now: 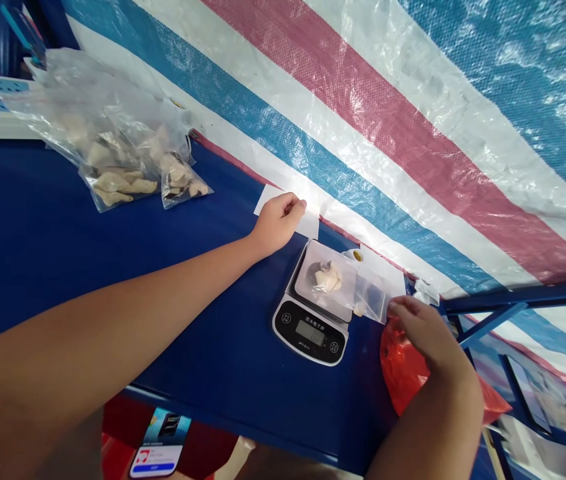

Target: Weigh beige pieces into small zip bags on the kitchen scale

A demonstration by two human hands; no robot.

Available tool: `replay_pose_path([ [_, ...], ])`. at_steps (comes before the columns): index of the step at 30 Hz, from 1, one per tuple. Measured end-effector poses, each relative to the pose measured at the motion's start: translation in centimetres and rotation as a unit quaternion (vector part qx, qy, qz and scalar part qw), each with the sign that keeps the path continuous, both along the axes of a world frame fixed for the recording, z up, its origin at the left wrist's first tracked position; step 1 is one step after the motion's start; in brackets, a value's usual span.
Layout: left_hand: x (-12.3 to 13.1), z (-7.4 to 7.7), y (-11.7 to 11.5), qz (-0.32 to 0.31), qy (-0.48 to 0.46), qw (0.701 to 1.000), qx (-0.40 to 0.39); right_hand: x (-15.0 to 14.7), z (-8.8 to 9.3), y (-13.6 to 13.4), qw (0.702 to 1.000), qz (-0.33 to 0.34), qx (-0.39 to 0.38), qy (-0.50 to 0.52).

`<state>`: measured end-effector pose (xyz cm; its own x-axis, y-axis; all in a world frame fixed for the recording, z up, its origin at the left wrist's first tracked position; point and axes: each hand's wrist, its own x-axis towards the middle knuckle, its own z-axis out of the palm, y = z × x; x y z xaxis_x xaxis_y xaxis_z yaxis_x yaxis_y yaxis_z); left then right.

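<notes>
A person's two bare hands work at a blue table (223,360). The right hand (425,330) pinches the edge of a clear bag (363,291) at the fingertips. The bag stretches leftward from that hand onto a scale (310,331), its pale pieces resting on the weighing plate. A red bag (403,363) sits just below the right hand. The left hand (280,223), fingers curled in, is over white paper (309,223); whether it grips anything cannot be told. Farther left of it lie other clear bags (120,180) of pale pieces.
</notes>
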<state>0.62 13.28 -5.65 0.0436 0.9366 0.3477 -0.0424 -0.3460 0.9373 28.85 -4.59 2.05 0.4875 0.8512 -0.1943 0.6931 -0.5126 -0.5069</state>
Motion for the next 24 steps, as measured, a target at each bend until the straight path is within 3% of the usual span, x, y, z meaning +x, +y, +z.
replay_pose_path([
  [2,0.0,0.1,0.1,0.007,-0.001,1.0,-0.004,0.0,-0.4,-0.4,0.989,0.043,-0.078,0.116],
  [4,0.0,0.2,0.1,0.011,0.003,1.0,-0.008,-0.2,-0.6,-0.5,0.98,0.059,-0.11,0.155],
  [13,0.0,0.5,0.0,0.007,0.006,1.0,-0.016,-1.8,-1.7,1.2,0.987,0.044,-0.07,0.138],
  [20,0.0,0.4,0.0,0.01,0.005,1.0,-0.022,-0.3,-2.1,0.9,0.993,0.023,-0.083,0.086],
  [24,0.0,0.3,0.1,0.012,0.006,1.0,-0.019,0.6,-2.0,0.9,0.999,0.0,-0.034,0.023],
])
